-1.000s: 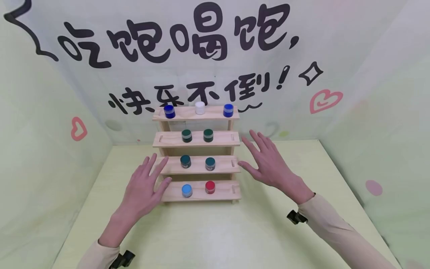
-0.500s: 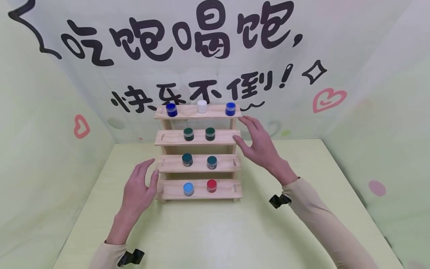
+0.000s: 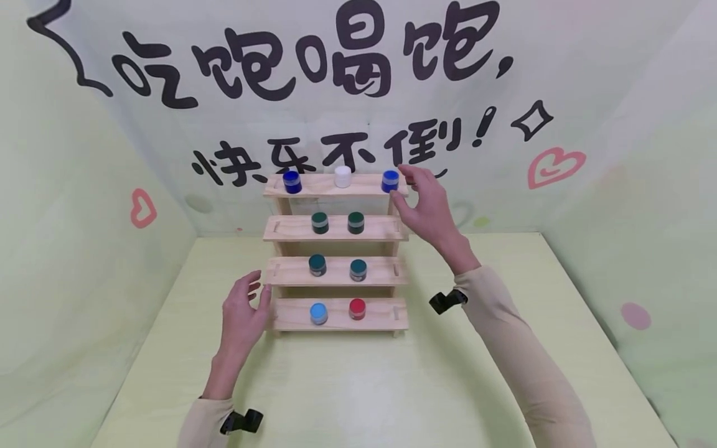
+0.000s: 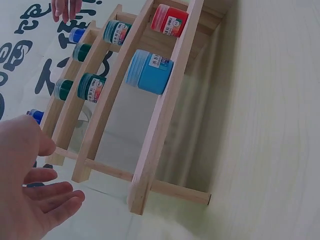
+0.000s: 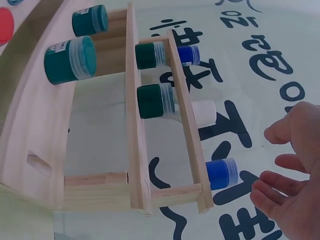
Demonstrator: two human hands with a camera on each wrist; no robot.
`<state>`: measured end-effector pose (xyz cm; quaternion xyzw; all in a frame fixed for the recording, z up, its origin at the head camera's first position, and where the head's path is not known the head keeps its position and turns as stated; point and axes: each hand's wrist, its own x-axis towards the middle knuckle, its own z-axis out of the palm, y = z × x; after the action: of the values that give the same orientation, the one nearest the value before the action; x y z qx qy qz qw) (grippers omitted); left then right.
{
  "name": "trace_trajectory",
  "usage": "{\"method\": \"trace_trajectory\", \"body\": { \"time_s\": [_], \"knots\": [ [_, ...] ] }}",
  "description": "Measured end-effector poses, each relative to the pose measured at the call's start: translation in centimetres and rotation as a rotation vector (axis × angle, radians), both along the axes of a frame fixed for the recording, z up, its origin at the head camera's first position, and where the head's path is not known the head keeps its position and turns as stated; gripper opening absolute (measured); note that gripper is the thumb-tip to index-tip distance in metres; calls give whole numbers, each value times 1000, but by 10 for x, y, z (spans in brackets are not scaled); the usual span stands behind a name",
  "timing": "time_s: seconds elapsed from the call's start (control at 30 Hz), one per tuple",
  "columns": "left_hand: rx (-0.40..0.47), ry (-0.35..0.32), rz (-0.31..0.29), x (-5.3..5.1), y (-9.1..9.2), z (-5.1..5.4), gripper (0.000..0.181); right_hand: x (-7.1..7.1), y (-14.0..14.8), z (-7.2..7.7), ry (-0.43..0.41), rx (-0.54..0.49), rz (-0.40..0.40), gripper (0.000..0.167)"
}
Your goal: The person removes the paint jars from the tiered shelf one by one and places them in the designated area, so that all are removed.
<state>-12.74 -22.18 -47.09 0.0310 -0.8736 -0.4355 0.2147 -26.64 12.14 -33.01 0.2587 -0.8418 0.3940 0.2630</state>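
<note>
A four-tier wooden rack point(image 3: 291, 320) holds small paint jars. Beside the top tier's right end is my right hand point(image 3: 430, 208), its fingers apart around the space by a blue paint jar point(image 3: 390, 182). The right wrist view shows a gap between that hand and the blue jar point(image 5: 223, 174). My left hand point(image 3: 241, 320) hovers by the rack's lower left end, fingers relaxed and holding nothing. A white jar point(image 3: 343, 177) and a dark blue jar point(image 3: 292, 182) share the top tier. On the bottom tier stand a light blue jar point(image 3: 318, 313) and a red jar point(image 3: 357, 309).
Two dark green jars, one of them the left jar point(image 3: 320, 223), stand on the second tier; two teal jars, including the right one point(image 3: 358, 270), on the third. The pale table point(image 3: 358, 386) meets a cloth backdrop point(image 3: 476, 186) with large writing close behind the rack.
My right hand has moved up and left to the top tier's right end. The left hand has drawn back from over the lower tiers to beside them. The jars stay on their tiers.
</note>
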Motion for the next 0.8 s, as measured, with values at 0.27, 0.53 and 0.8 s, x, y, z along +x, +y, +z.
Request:
{"method": "trace_trajectory", "body": {
  "time_s": [0.27,0.53,0.8],
  "knots": [
    [44,-4,37,1,0,-12,40,-13,-4,1,-112,-52,-29,46],
    [116,-25,48,-9,-2,-17,38,-29,-3,-6,-183,-103,-64,45],
    [217,-57,80,-20,3,-22,39,-37,-8,-12,-276,-132,-46,45]
  ]
}}
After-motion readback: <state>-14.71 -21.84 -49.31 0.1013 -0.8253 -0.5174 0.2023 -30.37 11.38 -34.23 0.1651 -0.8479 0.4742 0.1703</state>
